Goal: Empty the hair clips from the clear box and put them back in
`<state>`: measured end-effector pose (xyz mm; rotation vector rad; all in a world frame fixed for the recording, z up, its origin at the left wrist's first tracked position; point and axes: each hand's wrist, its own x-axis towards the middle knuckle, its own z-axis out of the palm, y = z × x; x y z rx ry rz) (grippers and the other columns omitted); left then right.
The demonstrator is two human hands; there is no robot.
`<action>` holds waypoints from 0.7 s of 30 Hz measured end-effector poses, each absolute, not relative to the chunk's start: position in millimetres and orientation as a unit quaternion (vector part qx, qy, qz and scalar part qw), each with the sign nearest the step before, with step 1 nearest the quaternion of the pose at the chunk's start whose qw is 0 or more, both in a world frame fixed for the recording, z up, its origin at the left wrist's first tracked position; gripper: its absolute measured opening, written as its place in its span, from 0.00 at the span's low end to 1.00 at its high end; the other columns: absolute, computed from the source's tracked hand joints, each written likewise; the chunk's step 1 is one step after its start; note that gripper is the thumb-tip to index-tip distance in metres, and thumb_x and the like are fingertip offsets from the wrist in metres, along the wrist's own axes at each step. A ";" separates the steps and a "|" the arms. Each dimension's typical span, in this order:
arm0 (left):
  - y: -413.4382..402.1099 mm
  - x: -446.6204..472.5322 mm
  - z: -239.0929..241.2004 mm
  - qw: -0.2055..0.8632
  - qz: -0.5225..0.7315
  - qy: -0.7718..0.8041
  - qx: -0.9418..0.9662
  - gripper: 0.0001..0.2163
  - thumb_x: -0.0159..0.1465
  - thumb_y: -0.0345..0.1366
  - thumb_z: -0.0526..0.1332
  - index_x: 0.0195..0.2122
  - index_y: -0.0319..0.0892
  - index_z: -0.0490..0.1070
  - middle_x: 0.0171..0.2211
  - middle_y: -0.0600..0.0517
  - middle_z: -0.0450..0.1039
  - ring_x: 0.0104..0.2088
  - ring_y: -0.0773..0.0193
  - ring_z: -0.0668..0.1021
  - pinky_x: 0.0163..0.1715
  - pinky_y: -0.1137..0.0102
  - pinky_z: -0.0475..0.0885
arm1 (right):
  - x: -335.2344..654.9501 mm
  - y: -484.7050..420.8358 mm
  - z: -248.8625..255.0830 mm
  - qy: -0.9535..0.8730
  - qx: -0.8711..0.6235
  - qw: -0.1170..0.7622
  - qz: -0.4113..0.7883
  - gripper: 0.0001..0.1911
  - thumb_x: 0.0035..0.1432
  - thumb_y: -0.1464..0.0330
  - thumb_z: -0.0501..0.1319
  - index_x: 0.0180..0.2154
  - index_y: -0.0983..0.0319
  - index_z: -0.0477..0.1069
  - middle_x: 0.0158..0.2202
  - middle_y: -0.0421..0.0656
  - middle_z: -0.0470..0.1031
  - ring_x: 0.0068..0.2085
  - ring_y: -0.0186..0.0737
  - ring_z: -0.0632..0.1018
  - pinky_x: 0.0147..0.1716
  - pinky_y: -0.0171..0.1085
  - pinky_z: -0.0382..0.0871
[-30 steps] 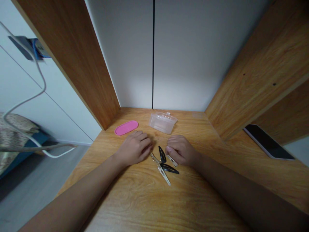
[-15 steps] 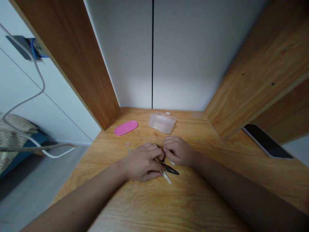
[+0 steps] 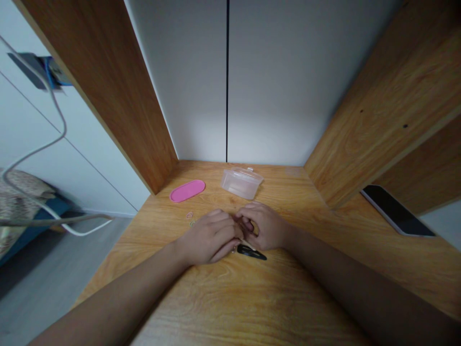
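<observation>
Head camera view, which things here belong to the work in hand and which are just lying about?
Likely part of the work:
black teardrop-shaped clip by the left hand
small pinkish loop
small yellowish loop
translucent plastic box
pink rimmed oval piece

Probably just lying about:
dark-faced rectangular device
white cable

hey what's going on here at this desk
A person's left hand and right hand are together over the wooden desktop, but what the fingers hold is mostly hidden. A black snap hair clip lies right by them, on the near side. Farther back sit a pink oval tray and a clear plastic box.
</observation>
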<state>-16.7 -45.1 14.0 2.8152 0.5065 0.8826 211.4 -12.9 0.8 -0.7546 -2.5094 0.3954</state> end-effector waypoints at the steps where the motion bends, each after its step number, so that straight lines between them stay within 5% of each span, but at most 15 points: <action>1: -43.9 -18.2 13.1 0.078 0.304 0.182 0.932 0.06 0.70 0.32 0.54 0.43 0.41 0.69 0.38 0.47 0.77 0.40 0.61 0.76 0.42 0.64 0.69 | 211.8 -12.7 0.2 -0.917 -0.277 0.247 0.145 0.16 0.45 0.74 0.63 0.40 0.59 0.71 0.25 0.37 0.73 0.30 0.40 0.74 0.37 0.39 0.67; 7: -35.3 -23.2 6.9 0.115 0.452 0.279 0.840 0.04 0.70 0.33 0.58 0.43 0.42 0.71 0.35 0.49 0.77 0.37 0.63 0.76 0.39 0.67 0.71 | 212.5 -10.2 -6.2 -0.889 -0.315 0.314 0.109 0.20 0.53 0.74 0.60 0.48 0.59 0.72 0.29 0.39 0.76 0.29 0.38 0.75 0.35 0.38 0.68; 12: -25.9 -24.2 -0.7 0.142 0.545 0.384 0.732 0.04 0.68 0.35 0.62 0.42 0.42 0.73 0.37 0.50 0.77 0.38 0.64 0.78 0.40 0.67 0.74 | 212.1 -6.7 -6.1 -0.848 -0.359 0.375 0.103 0.24 0.68 0.70 0.54 0.64 0.59 0.61 0.38 0.43 0.77 0.35 0.39 0.77 0.37 0.37 0.72; 15: -21.0 -24.1 -5.2 0.154 0.564 0.423 0.692 0.07 0.65 0.36 0.66 0.42 0.42 0.74 0.35 0.51 0.76 0.36 0.64 0.77 0.40 0.68 0.73 | 212.1 -5.5 -4.0 -0.840 -0.347 0.410 0.078 0.18 0.70 0.71 0.51 0.59 0.58 0.66 0.43 0.47 0.75 0.43 0.41 0.77 0.42 0.40 0.72; 21: -17.7 -24.0 -3.6 0.164 0.569 0.408 0.695 0.03 0.61 0.32 0.68 0.37 0.42 0.77 0.33 0.51 0.75 0.36 0.65 0.76 0.40 0.69 0.72 | 212.9 -8.2 -0.2 -0.831 -0.299 0.467 0.043 0.10 0.68 0.72 0.54 0.47 0.58 0.72 0.40 0.46 0.72 0.41 0.40 0.77 0.39 0.38 0.73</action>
